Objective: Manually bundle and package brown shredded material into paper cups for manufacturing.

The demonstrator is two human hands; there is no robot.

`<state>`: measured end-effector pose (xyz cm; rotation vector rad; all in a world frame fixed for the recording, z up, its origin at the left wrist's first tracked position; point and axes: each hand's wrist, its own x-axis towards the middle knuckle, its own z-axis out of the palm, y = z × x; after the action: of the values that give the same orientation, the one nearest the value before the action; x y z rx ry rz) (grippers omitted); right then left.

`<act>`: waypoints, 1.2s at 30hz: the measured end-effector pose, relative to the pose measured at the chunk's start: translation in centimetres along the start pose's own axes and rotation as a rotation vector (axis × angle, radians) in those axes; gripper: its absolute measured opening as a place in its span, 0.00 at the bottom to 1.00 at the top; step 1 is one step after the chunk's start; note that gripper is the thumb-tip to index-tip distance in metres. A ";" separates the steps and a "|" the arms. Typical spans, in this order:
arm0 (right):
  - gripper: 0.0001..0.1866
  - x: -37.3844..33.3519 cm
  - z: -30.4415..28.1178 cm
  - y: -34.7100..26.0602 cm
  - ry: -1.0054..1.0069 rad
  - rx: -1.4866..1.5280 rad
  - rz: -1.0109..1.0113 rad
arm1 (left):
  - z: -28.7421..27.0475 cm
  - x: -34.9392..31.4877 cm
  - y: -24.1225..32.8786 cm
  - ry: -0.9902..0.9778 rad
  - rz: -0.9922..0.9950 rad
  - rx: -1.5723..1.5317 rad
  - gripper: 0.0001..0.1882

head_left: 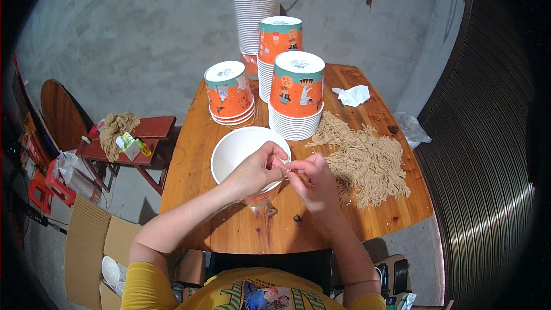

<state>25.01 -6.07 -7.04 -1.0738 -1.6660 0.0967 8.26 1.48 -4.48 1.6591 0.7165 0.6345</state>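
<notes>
Red-painted is the low bench (152,128) at far left, where a beige bundle (119,132) lies beside small packages; a knock on the bench could perhaps shake these off. On the wooden table (189,178), a short stack of printed tubs (229,95) stands mouth down. Just in front of it is the open tub (235,149), mouth up. It looks light, so if a wrist would press on its rim, I think it could tip.

Over the near right part of this rim is the left hand (258,167), its fingers bent and thumb close to them. The front tall stack (296,95) rises behind the hands; an elbow or a hard pull might topple it, because it is high and narrow. The right hand (313,182) meets the left at the fingertips, thumb and index finger near together. Whether either one grasps something thin I cannot tell; if so, it could slip, being so small.

To the right, the loose pile of beige strands (370,163) lies beside this hand, near the table's edge; tangled ends may catch and drag others down.
</notes>
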 end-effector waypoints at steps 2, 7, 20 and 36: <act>0.17 0.0 -0.1 0.1 -0.012 -0.018 -0.029 | 0.0 -0.1 0.3 -0.003 0.011 0.043 0.14; 0.16 0.0 -0.1 0.4 0.007 -0.177 -0.167 | 0.0 -0.2 0.4 -0.026 0.029 0.049 0.14; 0.09 -0.9 -0.1 -0.3 0.034 0.073 0.110 | 0.2 -0.7 0.5 0.110 0.317 0.647 0.08; 0.13 -0.7 0.3 -0.6 -0.012 -0.027 0.191 | 0.7 -1.2 1.7 0.066 0.191 0.476 0.08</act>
<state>24.41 -6.77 -7.30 -1.2528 -1.5764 0.2053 8.17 -0.12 -2.97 2.1729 0.8054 0.6914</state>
